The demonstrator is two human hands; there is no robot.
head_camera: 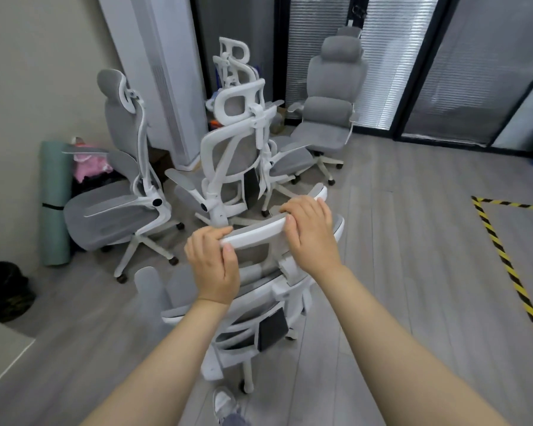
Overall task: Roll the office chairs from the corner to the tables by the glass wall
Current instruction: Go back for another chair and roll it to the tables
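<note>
Bottom centre of frame: my shoe (225,405) on the grey plank floor (397,302), just behind the chair base.

Nearest chair (253,302), centre of frame, white frame with grey mesh, its back toward me. Both hands on its headrest (256,233). Left hand (214,265) grips the left end, fingers curled over the top edge, thumb on the near side. Right hand (311,232) grips the right end, fingers wrapped over the top. Dark tag (271,329) hangs on the chair's back lower down.

Lower left edge: corner of a pale table (3,358). Above it, a dark bag (3,290) on the floor by the wall.

Right side: yellow-and-black tape (502,256) marks a line across the floor.

Middle distance, left of centre: more chairs bunched in the corner. Side-on chair (120,192) at left; tilted chair (231,161) at centre, its back toward me; further white frames crowded behind it, hard to separate. Rolled green mat (54,204) stands against the wall, pink bundle (90,162) beside it.

Far, upper right of centre: padded grey chair (330,109) facing me, in front of the glass wall (443,72) with blinds behind it. Tall white unit (163,75) stands in the corner, upper left of centre.
</note>
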